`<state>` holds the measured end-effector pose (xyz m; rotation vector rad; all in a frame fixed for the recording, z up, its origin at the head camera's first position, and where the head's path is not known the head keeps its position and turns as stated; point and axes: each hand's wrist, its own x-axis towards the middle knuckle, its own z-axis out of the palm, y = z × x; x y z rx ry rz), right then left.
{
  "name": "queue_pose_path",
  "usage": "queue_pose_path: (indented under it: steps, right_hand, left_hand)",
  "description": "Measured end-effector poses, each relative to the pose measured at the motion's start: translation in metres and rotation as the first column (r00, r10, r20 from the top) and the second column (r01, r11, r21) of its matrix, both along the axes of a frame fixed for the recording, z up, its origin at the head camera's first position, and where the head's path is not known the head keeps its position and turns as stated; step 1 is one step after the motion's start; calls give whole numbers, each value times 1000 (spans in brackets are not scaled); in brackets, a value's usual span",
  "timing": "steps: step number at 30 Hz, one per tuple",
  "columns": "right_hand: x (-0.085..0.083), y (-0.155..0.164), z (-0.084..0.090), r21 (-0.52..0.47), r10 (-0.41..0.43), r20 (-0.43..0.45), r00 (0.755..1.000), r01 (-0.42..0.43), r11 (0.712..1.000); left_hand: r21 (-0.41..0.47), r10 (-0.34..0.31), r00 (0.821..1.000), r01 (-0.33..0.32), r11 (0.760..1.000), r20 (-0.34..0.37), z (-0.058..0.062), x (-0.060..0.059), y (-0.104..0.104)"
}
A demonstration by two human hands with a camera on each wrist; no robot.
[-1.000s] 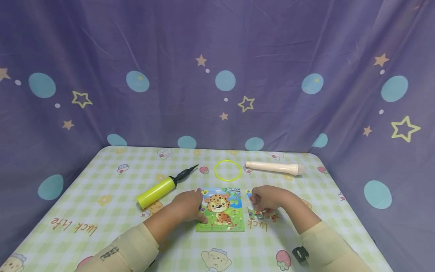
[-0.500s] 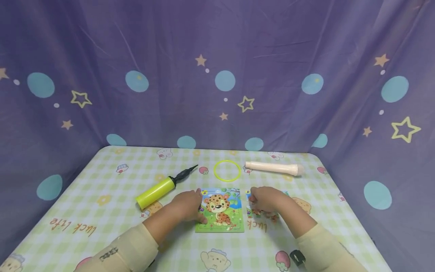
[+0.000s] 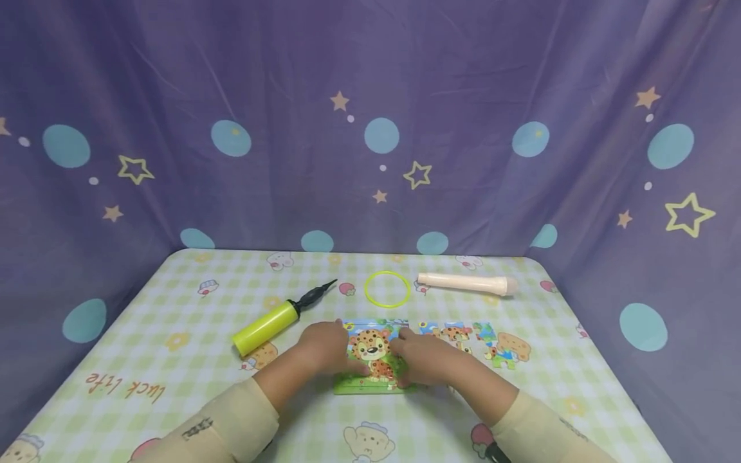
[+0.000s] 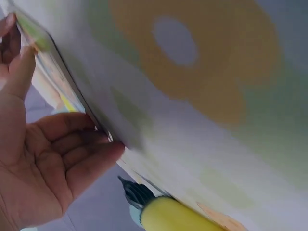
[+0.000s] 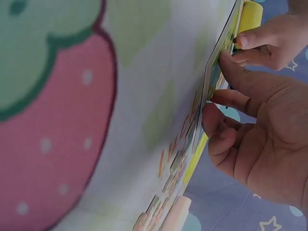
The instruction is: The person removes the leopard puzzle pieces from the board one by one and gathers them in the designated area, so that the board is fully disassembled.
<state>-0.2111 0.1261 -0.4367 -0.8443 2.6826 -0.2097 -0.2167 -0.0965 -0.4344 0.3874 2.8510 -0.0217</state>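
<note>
The left hand (image 3: 326,348) is gripping the leopard puzzle (image 3: 371,350) by its left edge. The right hand (image 3: 426,359) is touching its right side, whether gripping I cannot tell.

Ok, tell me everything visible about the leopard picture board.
The leopard picture board is thin, roughly square, lying flat and picture-up on the checked tablecloth, printed with a spotted cub on green grass. Its material is unclear. The left hand touches its left edge; the right hand partly covers its right side.

The left of the hands (image 4: 43,163) seemingly touches a board (image 4: 57,70), 1 yellow pump (image 4: 175,216) nearby.
</note>
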Motion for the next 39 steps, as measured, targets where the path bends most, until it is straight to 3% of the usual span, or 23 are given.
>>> queue_pose_path:
  steps: [8, 20, 29, 39]
  right_hand:
    - [-1, -1, 2, -18, -11, 35, 999, 11, 1000]
    - [0, -3, -2, -50, -38, 54, 998, 41, 998]
    - [4, 2, -7, -69, 45, 22, 999, -43, 997]
    - [3, 17, 3, -227, 87, 120, 989, -58, 972]
  left_hand:
    - [-110, 30, 1000, -30, 993, -5, 0, 1, 14]
    - [-134, 33, 999, -32, 990, 0, 5, 3, 20]
    - [-141, 23, 1000, -24, 990, -7, 4, 1, 19]
    - [-123, 35, 999, -35, 992, -2, 3, 2, 19]
